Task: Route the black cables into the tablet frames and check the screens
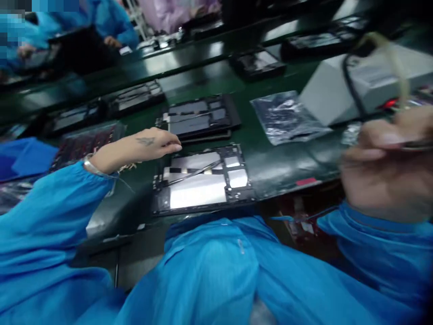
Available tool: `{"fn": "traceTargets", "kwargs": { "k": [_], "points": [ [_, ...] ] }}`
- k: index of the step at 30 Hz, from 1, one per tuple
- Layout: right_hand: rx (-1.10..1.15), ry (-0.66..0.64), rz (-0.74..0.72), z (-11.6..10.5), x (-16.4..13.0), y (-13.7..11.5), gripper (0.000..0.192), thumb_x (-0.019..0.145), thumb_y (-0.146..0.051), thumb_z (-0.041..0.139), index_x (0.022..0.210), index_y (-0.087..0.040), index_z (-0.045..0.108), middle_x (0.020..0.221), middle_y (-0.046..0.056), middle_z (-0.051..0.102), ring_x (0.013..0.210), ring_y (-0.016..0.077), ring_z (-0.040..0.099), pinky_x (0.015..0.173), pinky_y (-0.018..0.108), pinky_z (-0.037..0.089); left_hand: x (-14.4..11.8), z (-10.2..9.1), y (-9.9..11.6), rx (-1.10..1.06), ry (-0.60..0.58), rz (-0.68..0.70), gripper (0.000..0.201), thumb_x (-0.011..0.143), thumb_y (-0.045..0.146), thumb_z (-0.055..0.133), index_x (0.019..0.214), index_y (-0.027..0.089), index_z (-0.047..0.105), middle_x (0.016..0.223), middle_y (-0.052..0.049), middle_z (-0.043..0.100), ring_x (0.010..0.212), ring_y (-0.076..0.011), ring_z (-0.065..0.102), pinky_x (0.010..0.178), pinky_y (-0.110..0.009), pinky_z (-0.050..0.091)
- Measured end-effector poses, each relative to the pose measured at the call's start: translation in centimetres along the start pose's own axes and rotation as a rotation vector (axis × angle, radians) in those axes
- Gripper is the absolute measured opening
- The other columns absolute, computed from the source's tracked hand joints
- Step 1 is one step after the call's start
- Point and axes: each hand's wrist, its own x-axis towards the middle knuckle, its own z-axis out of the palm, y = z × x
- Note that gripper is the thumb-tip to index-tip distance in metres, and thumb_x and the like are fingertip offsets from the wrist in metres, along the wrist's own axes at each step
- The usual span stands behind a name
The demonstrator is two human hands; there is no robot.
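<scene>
In the head view, an opened tablet [198, 196] lies flat before me, with its pale battery plates and a dark flex strip showing. A thin metal tool, perhaps tweezers [194, 174], rests slantwise across it. Just above its far left corner hovers my left hand [149, 143], fingers curled in towards the thumb; what they hold, if anything, is hidden. My right hand [385, 167], raised at the right and smeared by motion, has its fingers closed on something too blurred to name. Behind it a black and yellowish cord [355, 90] makes a loop.
Another opened tablet [192, 119] sits stacked behind the first. A silvery plastic bag [287, 117] and a grey-white box [372, 81] stand right. More tablets [135, 97] line the green bench. A tray of parts [89, 140] lies left. Co-workers in blue and pink sit opposite.
</scene>
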Motion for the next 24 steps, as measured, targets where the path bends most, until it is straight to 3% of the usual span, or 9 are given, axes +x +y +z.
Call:
{"fn": "traceTargets", "kwargs": {
  "k": [2,4,7,9,12,17,24],
  "points": [
    [-0.13,-0.135,-0.001,5.9,2.5,1.9,0.04,0.086,-0.06,0.07,0.099,-0.022,0.068,0.084,-0.001,0.067,0.08,0.013,0.071,0.068,0.024,0.064,-1.1,2.4,-1.7,-0.093,0.008,0.069,0.048,0.101,0.049,0.042,0.129,0.017,0.063,0.124,-0.01,0.065,0.11,-0.0235,0.063,0.097,-0.033,0.047],
    [-0.279,-0.279,-0.011,11.5,4.6,4.2,0.035,0.087,-0.055,0.071,0.096,-0.021,0.069,0.084,0.0,0.068,0.076,0.0134,0.07,0.069,0.026,0.064,-1.5,5.1,-2.0,-0.178,0.141,0.143,0.045,0.103,0.044,0.04,0.131,0.015,0.06,0.125,-0.011,0.061,0.112,-0.0215,0.06,0.099,-0.032,0.046],
    [-0.503,-0.445,-0.051,16.4,7.0,7.8,0.027,0.089,-0.046,0.071,0.088,-0.019,0.071,0.081,0.0,0.068,0.071,0.0126,0.069,0.068,0.026,0.062,-1.9,8.3,-1.6,-0.269,0.326,0.151,0.039,0.105,0.037,0.037,0.129,0.015,0.059,0.115,-0.01,0.06,0.107,-0.0215,0.057,0.095,-0.034,0.047],
    [-0.659,-0.488,-0.079,16.9,7.9,9.6,0.025,0.091,-0.044,0.069,0.085,-0.019,0.071,0.081,0.0,0.068,0.072,0.0128,0.067,0.066,0.024,0.058,-2.2,9.4,-1.3,-0.326,0.369,0.149,0.038,0.106,0.037,0.035,0.128,0.018,0.059,0.111,-0.009,0.059,0.103,-0.0212,0.055,0.09,-0.034,0.047],
    [-0.809,-0.495,-0.051,15.9,8.5,10.5,0.023,0.093,-0.041,0.068,0.087,-0.019,0.072,0.083,0.001,0.07,0.077,0.0141,0.067,0.067,0.024,0.055,-2.5,9.9,-1.3,-0.379,0.391,0.147,0.038,0.106,0.039,0.033,0.129,0.021,0.058,0.112,-0.008,0.058,0.101,-0.0215,0.054,0.086,-0.034,0.046],
    [-0.8,-0.526,0.088,14.9,8.7,10.1,0.025,0.093,-0.045,0.067,0.09,-0.02,0.072,0.088,0.002,0.07,0.079,0.0156,0.069,0.074,0.028,0.058,-2.3,9.6,-1.1,-0.39,0.369,0.106,0.036,0.104,0.032,0.034,0.125,0.019,0.061,0.109,-0.009,0.058,0.099,-0.0231,0.054,0.083,-0.035,0.045],
    [-0.879,-0.542,0.061,15.3,8.1,9.5,0.021,0.094,-0.04,0.067,0.09,-0.019,0.073,0.088,0.002,0.07,0.078,0.0153,0.068,0.065,0.025,0.056,-2.1,9.8,-1.3,-0.406,0.367,0.125,0.034,0.104,0.033,0.036,0.125,0.023,0.061,0.107,-0.006,0.058,0.098,-0.0213,0.055,0.081,-0.032,0.043]
  ]
}}
